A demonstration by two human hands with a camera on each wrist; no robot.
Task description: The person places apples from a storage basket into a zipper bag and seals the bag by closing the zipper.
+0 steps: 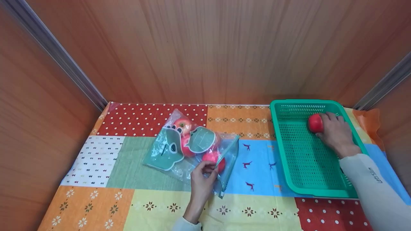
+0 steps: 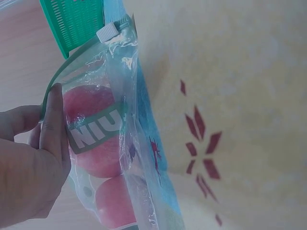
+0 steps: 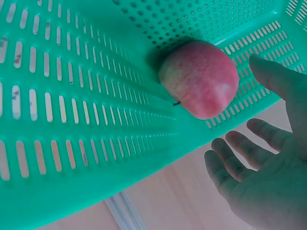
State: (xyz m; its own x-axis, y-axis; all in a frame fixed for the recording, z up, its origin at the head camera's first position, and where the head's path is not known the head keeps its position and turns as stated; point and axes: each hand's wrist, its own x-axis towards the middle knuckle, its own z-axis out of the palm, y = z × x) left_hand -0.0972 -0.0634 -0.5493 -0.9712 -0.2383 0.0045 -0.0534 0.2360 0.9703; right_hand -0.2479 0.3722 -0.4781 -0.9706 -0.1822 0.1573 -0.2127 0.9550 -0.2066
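Observation:
A clear plastic zip bag [image 1: 175,160] with green printing lies on the cloth with several red apples [image 1: 183,126] inside. Its rim is pinched between the thumb and fingers of my left hand [image 1: 203,179], and the white slider [image 2: 107,32] shows in the left wrist view. Another red apple [image 3: 199,79] lies inside the green basket [image 1: 282,154], against its wall. My right hand [image 1: 337,133] is over the basket beside this apple. In the right wrist view its fingers [image 3: 252,148] are spread, with a gap between them and the apple.
A patchwork-patterned cloth [image 1: 154,205] covers the table. Wood-grain panels [image 1: 205,51] stand behind it and on both sides. An orange piece of material [image 1: 369,123] lies at the far right, behind the basket.

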